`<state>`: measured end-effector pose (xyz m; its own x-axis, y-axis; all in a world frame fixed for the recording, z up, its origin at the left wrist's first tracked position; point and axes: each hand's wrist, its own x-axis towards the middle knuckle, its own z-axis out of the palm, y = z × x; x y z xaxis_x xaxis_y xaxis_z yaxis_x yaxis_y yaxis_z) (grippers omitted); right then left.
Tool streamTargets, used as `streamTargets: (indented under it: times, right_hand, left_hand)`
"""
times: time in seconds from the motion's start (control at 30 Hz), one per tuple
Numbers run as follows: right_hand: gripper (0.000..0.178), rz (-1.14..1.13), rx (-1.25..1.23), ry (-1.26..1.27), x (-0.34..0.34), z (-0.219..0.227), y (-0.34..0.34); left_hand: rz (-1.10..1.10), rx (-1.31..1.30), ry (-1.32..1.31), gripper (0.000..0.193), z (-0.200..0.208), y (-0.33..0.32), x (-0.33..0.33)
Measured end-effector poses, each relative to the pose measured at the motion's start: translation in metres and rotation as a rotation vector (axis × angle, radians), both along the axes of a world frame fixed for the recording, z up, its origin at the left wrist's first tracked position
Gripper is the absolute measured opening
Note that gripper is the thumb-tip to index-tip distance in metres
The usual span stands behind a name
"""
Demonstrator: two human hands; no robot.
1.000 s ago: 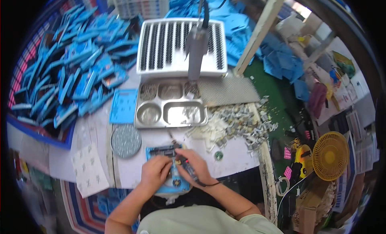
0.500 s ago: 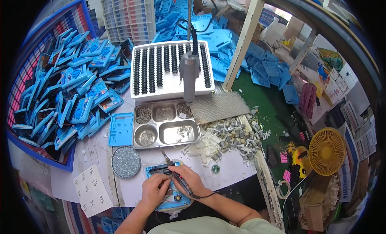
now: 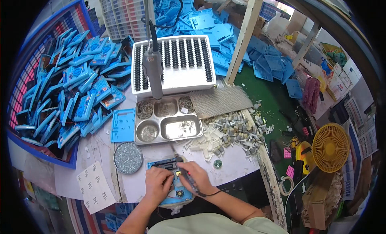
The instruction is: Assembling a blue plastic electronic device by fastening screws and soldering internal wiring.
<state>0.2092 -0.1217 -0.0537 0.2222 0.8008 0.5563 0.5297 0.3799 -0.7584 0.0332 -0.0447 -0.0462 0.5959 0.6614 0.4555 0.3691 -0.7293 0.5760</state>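
My right hand (image 3: 198,177) is closed around a corded, pen-like soldering iron (image 3: 189,182), its tip end pointing away over a blue plastic housing (image 3: 168,198). The housing lies at the near table edge, with a black part (image 3: 165,165) along its far side and a round metal piece near its lower end. My left hand (image 3: 158,185) rests on the housing's left side, thumb and fingertips pinched together. What those fingers hold is too small to make out. Above the table hangs a grey electric screwdriver (image 3: 152,73), touched by neither hand.
Beyond the housing stand a steel compartment tray (image 3: 169,142) of screws and a white tray (image 3: 173,82) with black parts in rows. A round tin (image 3: 128,158) of small metal bits is at left, near a crate (image 3: 48,157) heaped with blue units. Grey-white pieces (image 3: 237,133) cover the right.
The hanging screwdriver has swung left. The soldering iron's tip has drawn back and turned to the right, with my right hand still holding it. My left hand stays on the housing.
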Motion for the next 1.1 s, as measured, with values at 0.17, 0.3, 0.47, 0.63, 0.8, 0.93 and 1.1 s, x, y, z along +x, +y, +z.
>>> streamTargets:
  times: [0.17, 0.3, 0.47, 0.63, 0.8, 0.93, 1.1]
  right_hand:
    - [0.045, -0.148, -0.001, 0.020, 0.033, 0.007, -0.033]
    - [0.043, -0.203, 0.010, 0.079, 0.053, 0.009, -0.057]
    - [0.040, -0.266, 0.072, 0.149, 0.063, 0.012, -0.058]
    - [0.037, -0.302, 0.159, 0.169, 0.073, 0.014, -0.051]
    - [0.032, -0.236, 0.145, 0.263, 0.067, 0.016, -0.057]
    - [0.034, -0.100, 0.038, 0.362, 0.054, 0.004, -0.049]
    - [0.030, -0.065, 0.129, 0.224, 0.040, 0.012, -0.031]
  left_hand:
    - [-0.014, 0.071, 0.011, 0.015, 0.002, -0.003, -0.005]
    - [-0.009, 0.086, -0.013, 0.016, 0.001, -0.003, -0.004]
    - [-0.002, 0.081, -0.032, 0.017, 0.003, -0.004, -0.002]
    - [-0.001, 0.084, -0.014, 0.014, -0.001, -0.003, -0.006]
    - [0.002, 0.072, -0.026, 0.013, -0.002, -0.003, -0.009]
    - [0.003, -0.024, -0.065, 0.012, -0.001, 0.002, -0.005]
    - [-0.007, -0.009, -0.070, 0.011, -0.003, -0.003, -0.007]
